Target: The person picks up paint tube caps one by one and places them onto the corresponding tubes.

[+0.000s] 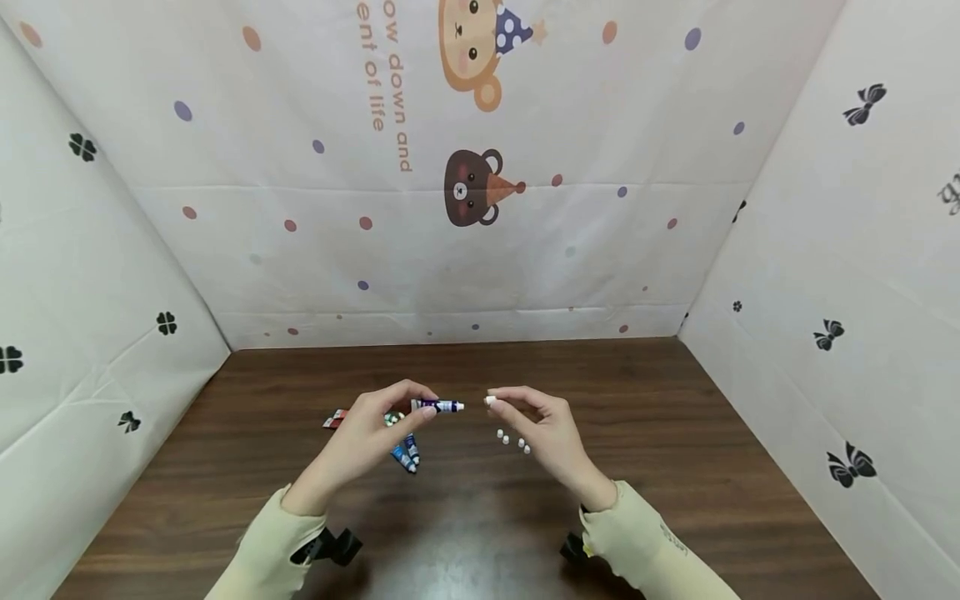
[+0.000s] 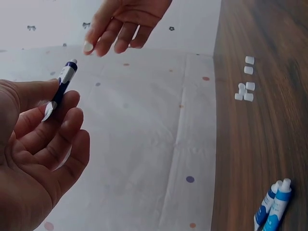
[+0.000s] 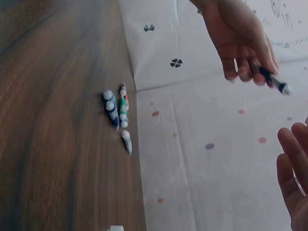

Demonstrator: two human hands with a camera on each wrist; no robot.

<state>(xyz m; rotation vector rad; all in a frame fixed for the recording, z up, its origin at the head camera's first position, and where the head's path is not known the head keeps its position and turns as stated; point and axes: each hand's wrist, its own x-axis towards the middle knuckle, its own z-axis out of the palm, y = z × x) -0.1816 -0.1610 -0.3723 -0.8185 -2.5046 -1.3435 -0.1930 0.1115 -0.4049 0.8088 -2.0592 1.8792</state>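
In the head view my left hand (image 1: pixel 382 421) pinches a small dark blue paint tube (image 1: pixel 442 406) between thumb and fingers, its white nozzle end pointing right. My right hand (image 1: pixel 543 425) pinches a small white cap (image 1: pixel 490 401) in its fingertips, a short gap away from that nozzle. Both hands are raised above the brown table. Seen from the left wrist, the tube (image 2: pixel 65 79) tilts upward, its crimped tail by the curled fingers. The right wrist view cuts off most of the right hand (image 3: pixel 294 168), and the cap is out of sight there.
Several loose white caps (image 2: pixel 249 86) lie on the table (image 1: pixel 637 433) near the right hand. Beside and partly behind the left hand lie several paint tubes, including blue ones (image 1: pixel 405 457), a red one (image 1: pixel 334 419) and a green one (image 3: pixel 123 110). Printed white cloth (image 1: pixel 300 250) encloses the back and sides.
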